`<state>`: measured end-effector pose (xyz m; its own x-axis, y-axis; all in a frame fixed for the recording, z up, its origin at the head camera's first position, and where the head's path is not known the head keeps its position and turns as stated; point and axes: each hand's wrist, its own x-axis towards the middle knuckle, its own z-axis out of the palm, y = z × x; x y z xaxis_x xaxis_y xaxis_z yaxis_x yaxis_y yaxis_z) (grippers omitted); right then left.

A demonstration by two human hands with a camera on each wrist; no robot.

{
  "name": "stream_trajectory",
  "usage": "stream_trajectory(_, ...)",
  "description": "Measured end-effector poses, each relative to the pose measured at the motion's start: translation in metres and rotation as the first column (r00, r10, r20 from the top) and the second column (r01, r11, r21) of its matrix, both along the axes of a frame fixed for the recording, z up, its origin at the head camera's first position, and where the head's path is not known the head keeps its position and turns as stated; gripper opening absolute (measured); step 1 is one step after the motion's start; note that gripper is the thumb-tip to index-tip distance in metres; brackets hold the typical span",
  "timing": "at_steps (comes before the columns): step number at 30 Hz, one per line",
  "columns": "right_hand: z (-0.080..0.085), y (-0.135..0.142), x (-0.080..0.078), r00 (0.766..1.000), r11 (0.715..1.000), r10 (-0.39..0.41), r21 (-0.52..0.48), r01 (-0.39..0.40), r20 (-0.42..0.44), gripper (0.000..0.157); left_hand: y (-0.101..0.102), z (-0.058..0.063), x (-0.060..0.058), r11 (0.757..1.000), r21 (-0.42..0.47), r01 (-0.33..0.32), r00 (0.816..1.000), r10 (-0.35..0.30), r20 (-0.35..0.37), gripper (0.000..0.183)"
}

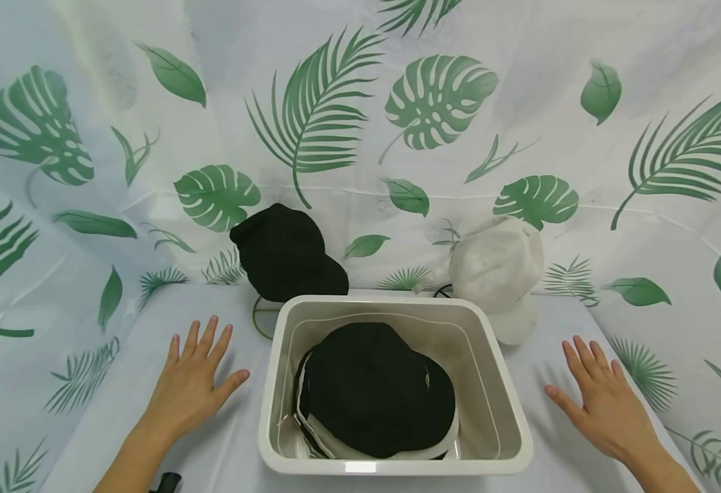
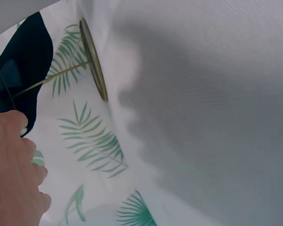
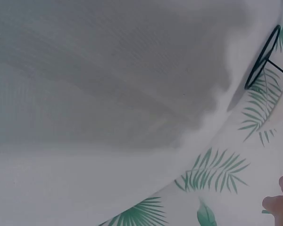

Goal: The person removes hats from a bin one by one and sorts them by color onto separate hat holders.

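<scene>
The left hand [image 1: 195, 385] and right hand [image 1: 605, 404] are empty, fingers spread, one on either side of the pale tub [image 1: 434, 467] and apart from it; inside, a black hat [image 1: 372, 390] lies uppermost, though how many are stacked beneath it is hard to tell; behind the tub on the worktop [image 1: 231, 441], a black cap [image 1: 280, 250] and a cream cap [image 1: 496, 263] sit on wire stands [image 2: 93, 59]; this looks like a pause between handlings, and the next move would probably call for reaching in to pinch the uppermost hat.
</scene>
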<state>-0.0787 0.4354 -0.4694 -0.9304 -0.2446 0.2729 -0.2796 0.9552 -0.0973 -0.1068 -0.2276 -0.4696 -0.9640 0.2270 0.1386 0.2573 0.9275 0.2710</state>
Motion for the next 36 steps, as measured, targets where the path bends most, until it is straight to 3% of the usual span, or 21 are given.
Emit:
stream_trajectory(18,0.032,-0.012,0.004,0.999,0.999,0.036,0.008,-0.036,-0.025,0.091,0.008,0.013,0.006,1.000,-0.024,0.019,0.999,-0.019,-0.027,0.088)
stream_trajectory(29,0.058,-0.027,0.005,0.993,0.996,0.087,-0.002,-0.087,-0.075,0.092,0.023,0.031,0.011,0.998,0.004,0.063,0.992,-0.062,-0.109,0.086)
stream_trajectory(36,0.071,-0.039,0.002,0.983,0.989,0.142,-0.018,-0.145,-0.114,0.091,0.033,0.045,0.018,0.990,0.036,0.139,0.974,-0.130,-0.187,0.082)
